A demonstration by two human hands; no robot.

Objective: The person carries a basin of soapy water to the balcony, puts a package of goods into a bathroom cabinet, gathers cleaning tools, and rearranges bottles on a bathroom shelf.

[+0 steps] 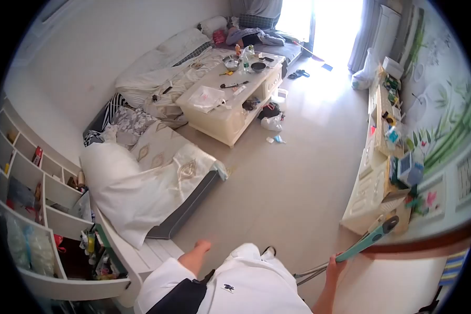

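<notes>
"Hands, left to right?"

"Left hand (203, 246) reaches forward, blurred; I can't tell its opening or hold. Right hand (336, 265), lower, closes round a long teal tool (366, 243)."

"Beyond them?"

"Draped sofa (165, 175) left-ahead, cluttered coffee table (209, 114), pale floor (277, 183), cream cabinet (360, 201) ahead-right."

One white top (256, 285), short white sleeve (165, 285), small dark emblem (228, 288); black panel (179, 299) beside the sleeve; dark-edged footwear (269, 251), mostly hidden; left hand (202, 246), right hand (336, 266), both bare.
</notes>
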